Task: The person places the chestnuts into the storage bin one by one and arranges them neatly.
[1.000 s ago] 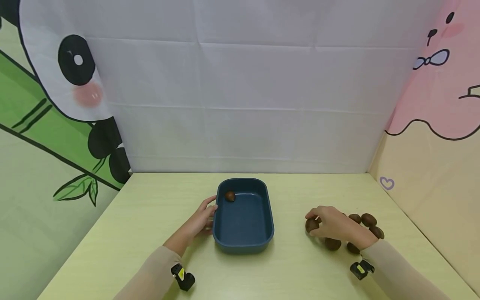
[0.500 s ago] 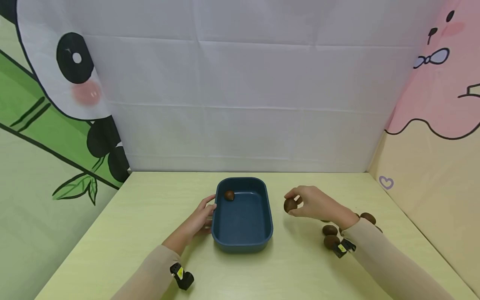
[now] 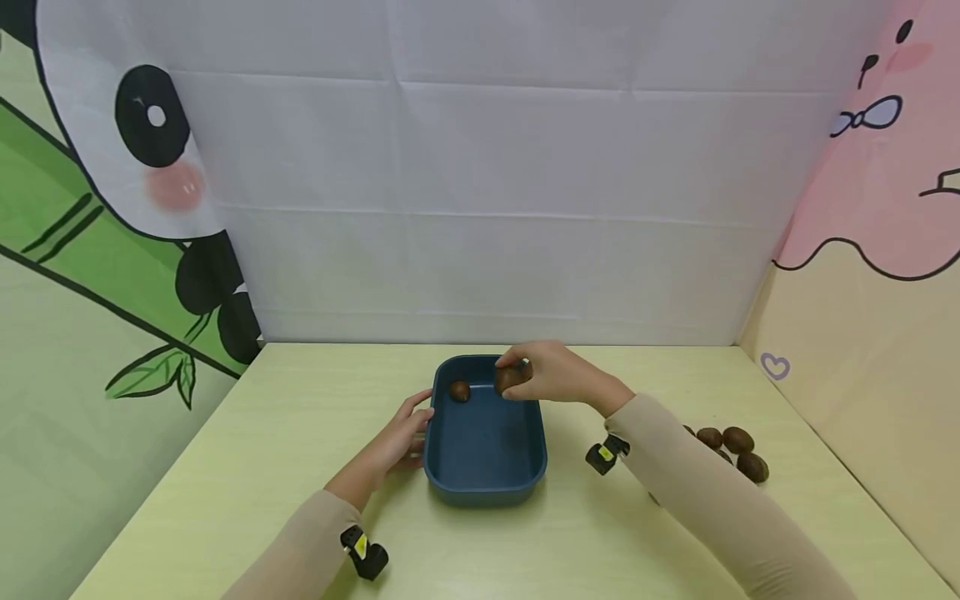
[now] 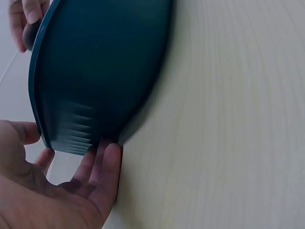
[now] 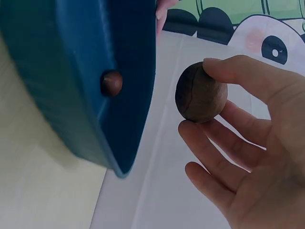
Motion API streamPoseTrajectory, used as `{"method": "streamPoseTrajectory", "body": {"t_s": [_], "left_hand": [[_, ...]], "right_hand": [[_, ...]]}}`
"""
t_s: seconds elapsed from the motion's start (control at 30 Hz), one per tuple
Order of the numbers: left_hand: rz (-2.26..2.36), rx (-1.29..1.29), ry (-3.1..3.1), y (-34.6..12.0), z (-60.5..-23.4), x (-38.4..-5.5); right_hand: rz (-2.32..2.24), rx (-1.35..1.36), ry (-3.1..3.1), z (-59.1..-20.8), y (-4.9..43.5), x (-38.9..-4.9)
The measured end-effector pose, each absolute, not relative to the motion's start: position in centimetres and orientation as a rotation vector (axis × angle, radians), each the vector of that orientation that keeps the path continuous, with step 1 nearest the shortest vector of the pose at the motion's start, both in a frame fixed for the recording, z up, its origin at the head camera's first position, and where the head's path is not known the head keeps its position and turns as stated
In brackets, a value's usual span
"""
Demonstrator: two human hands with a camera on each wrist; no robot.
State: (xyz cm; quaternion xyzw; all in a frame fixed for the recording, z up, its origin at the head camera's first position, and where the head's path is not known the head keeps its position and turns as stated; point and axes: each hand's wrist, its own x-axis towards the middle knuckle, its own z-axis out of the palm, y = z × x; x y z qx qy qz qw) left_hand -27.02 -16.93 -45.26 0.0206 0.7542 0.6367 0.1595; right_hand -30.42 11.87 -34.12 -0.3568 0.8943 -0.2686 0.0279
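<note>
My right hand pinches a round brown chestnut between thumb and fingertips. It is above the far right rim of a deep blue rectangular box. A smaller chestnut lies inside, near the far left corner. My left hand touches the box's left outer wall. In the left wrist view its fingers lie against that wall, and the thumb is by the rim. The right wrist view shows the held chestnut apart from the box wall.
Several more chestnuts lie on the pale wooden table at the right, partly hidden by my right forearm. A white cloth stands behind the table, with printed cartoon panels on both sides.
My right hand has lifted the chestnut from the group at the right and carried it left and away from me to the box. The left hand and the box have stayed in place.
</note>
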Motion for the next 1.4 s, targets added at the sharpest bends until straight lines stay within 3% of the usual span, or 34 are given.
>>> {"method": "streamPoseTrajectory", "body": {"t_s": [0.33,0.7,1.4], "left_hand": [[1.827,0.051,2.148,-16.9,-45.3,-27.0],[1.826,0.007,2.166,-16.9,-44.9,-26.8],[1.839,0.009,2.188,-16.8,-45.0,-26.6]], "right_hand": [[-0.706,-1.164,2.751,-35.1,7.2,-32.9],[-0.712,-1.01,2.722,-37.8,3.9,-35.4],[-0.754,-0.77,2.691,-41.0,2.8,-35.5]]}}
